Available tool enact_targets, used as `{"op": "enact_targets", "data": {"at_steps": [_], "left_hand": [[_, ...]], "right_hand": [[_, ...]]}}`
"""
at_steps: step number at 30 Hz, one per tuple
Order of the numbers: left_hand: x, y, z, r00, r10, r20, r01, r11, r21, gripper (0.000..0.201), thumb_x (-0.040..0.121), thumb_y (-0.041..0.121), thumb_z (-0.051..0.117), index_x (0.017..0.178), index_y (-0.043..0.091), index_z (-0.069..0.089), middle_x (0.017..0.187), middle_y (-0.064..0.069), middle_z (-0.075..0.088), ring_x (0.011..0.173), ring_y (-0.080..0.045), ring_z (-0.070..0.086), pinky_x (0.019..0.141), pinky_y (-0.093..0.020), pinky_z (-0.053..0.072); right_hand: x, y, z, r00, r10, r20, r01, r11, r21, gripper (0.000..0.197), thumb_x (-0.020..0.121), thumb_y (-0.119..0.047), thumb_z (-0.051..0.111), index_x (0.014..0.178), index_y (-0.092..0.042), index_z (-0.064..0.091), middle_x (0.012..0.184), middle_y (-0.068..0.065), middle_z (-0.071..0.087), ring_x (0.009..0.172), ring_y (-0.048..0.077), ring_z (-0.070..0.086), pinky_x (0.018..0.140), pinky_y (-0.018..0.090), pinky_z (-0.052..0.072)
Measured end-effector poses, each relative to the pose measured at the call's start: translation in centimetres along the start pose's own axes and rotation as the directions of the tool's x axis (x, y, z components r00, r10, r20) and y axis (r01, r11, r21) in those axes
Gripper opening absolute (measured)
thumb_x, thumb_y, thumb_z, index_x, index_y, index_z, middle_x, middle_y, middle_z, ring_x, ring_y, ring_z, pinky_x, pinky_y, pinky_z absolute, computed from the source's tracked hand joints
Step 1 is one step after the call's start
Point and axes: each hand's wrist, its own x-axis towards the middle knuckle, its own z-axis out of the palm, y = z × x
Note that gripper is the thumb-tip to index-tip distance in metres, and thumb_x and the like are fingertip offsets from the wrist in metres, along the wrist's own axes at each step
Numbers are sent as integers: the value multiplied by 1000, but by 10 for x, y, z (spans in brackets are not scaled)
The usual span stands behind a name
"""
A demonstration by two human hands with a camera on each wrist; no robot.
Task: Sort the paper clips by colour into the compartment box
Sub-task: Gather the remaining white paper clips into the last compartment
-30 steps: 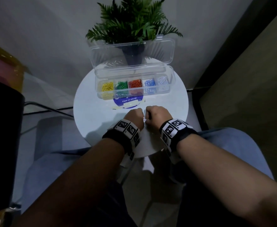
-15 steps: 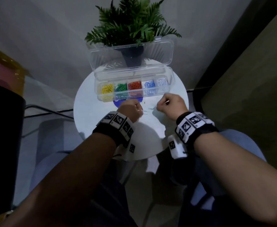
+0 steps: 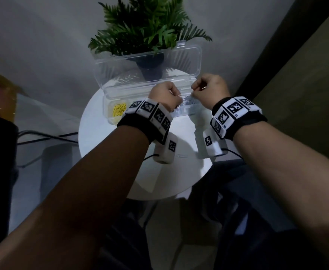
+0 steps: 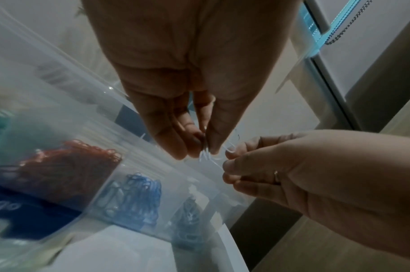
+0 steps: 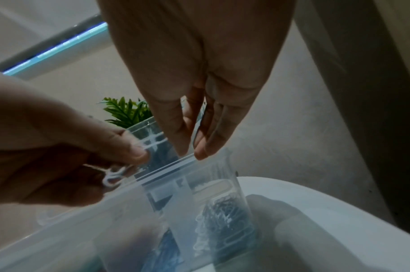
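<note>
The clear compartment box (image 3: 109, 106) stands open on the white round table (image 3: 101, 145). Its compartments hold yellow clips (image 3: 118, 111), red clips (image 4: 66, 163), blue clips (image 4: 134, 195) and white clips (image 5: 222, 219). Both hands hover over the box's right end, close together. My left hand (image 4: 205, 151) pinches a small bunch of white paper clips (image 5: 113, 177) between thumb and fingertips. My right hand (image 5: 191, 153) has thumb and forefinger pinched on a white clip (image 4: 229, 149) that hangs onto that bunch. In the head view my left wrist hides the middle compartments.
The box's clear lid (image 3: 148, 63) stands up behind it, with a potted green plant (image 3: 146, 30) beyond. One loose clip (image 3: 181, 155) lies on the table near its front edge. Cables (image 3: 43, 137) run past the table's left side.
Both hands have lifted off the table and moved forward to the box's right end, coming close together again with the white clips between them.
</note>
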Motion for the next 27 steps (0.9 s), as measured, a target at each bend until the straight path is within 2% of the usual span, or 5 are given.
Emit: {"op": "enact_targets", "data": {"at_steps": [5,9,15,20,27], "left_hand": [[20,20,13,999,29,-24,-27,996,91,20,77,10,68,63,19,56,67,-5,63,69,-24,65,75,-38,58],[27,28,20,999,45,-6,-42,971,234,17,81,22,69,96,14,69,99,-6,70,95,-20,66,85,-26,51],[13,24,10,994,91,-68,-74,972,223,22,84,13,61,104,19,68,105,-1,68,96,-16,64,77,-19,44],[-26,-3,-27,986,141,-84,-138,990,41,21,81,4,55,87,18,69,87,-8,69,77,-20,63,73,-26,53],[-82,-77,-75,987,89,-132,-64,982,179,15,84,6,58,93,10,70,86,0,63,74,-13,53,64,-15,34]], "right_hand": [[-12,10,-7,998,-33,-60,33,999,-5,16,72,1,64,86,-7,67,81,1,59,72,14,52,61,12,39],[-23,18,-9,997,-22,-80,23,1000,8,14,77,-4,64,89,-9,66,83,-3,60,63,5,50,58,2,37],[-43,16,-12,997,-52,-63,50,998,-24,11,78,-4,60,85,-9,68,83,-2,62,64,8,52,61,8,39],[-77,18,9,965,-79,250,126,976,-176,13,81,-7,57,79,-11,69,76,-3,62,68,11,53,56,10,35],[-107,22,44,902,65,427,153,877,-456,19,75,-20,70,91,-13,66,101,6,58,95,24,59,83,28,47]]}}
